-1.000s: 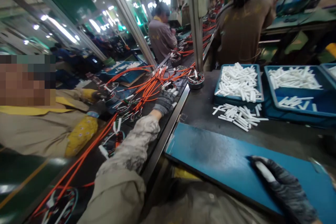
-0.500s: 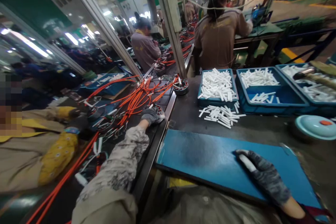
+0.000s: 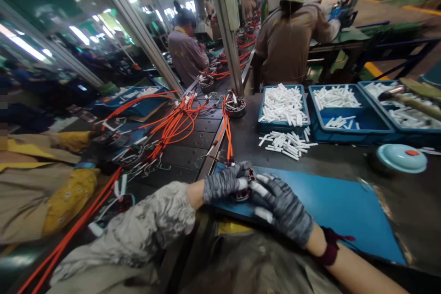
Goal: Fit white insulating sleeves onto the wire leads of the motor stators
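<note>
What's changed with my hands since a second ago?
Your left hand has brought a wound ring, orange wires trailing, rightward and toward you off the conveyor to the left end of the blue board. Your right hand has moved left to meet it at the ring. The blue bins and loose white tubes stayed put.

From head height, it looks forward, down over the blue board (image 3: pixel 330 206).
</note>
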Action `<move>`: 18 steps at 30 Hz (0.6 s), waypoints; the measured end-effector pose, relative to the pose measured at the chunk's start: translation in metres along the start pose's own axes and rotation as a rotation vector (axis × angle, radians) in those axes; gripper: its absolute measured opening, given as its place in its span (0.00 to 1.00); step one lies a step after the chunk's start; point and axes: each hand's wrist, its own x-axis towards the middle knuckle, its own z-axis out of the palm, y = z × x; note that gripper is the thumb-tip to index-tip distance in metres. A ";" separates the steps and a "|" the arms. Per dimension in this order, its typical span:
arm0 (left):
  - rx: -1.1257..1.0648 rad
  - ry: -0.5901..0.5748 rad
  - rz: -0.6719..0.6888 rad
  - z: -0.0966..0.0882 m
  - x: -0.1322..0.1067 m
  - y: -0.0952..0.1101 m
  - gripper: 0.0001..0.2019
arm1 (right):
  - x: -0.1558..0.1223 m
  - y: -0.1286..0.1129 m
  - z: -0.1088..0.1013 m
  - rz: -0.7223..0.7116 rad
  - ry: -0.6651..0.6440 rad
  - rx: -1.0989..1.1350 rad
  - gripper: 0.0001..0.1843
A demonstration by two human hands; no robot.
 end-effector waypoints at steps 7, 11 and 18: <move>0.382 0.068 0.355 -0.067 0.088 0.008 0.34 | 0.008 0.013 -0.005 0.029 -0.121 0.022 0.24; 0.872 -0.074 0.186 -0.074 0.107 -0.025 0.20 | 0.009 0.033 -0.012 -0.035 -0.091 0.246 0.19; 1.036 0.051 -0.006 -0.070 0.030 -0.048 0.24 | 0.026 0.049 -0.013 0.050 -0.103 0.381 0.16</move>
